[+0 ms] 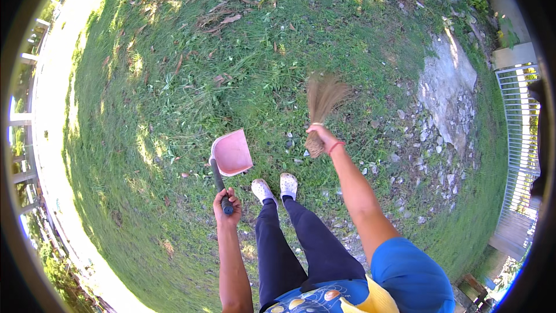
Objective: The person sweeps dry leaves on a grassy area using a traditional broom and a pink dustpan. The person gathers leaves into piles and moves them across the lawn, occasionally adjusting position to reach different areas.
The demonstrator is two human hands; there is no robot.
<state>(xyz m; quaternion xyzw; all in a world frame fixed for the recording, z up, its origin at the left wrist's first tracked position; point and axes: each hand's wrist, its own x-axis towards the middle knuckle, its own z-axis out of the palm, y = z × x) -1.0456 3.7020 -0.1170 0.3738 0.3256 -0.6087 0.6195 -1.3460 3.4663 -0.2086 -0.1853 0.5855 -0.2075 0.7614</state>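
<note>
My left hand (228,206) grips the black handle (218,178) of a pink dustpan (233,153). The pan lies ahead of that hand, its open edge turned to the right, and I see nothing heaped in it. A short straw hand broom (325,93) is in my right hand (322,136), held around its bound grip. Its bristles fan out away from me and look blurred. Whether they touch the grass cannot be made out. My feet in white clogs (288,184) stand between the two tools.
Cut grass and dry brown leaves (221,19) lie scattered ahead on the lawn (269,61). On the right are a flat rock slab (447,87) and loose stone chips (428,156). A metal fence (519,126) runs along the far right; bright sunlit ground (56,95) borders the left.
</note>
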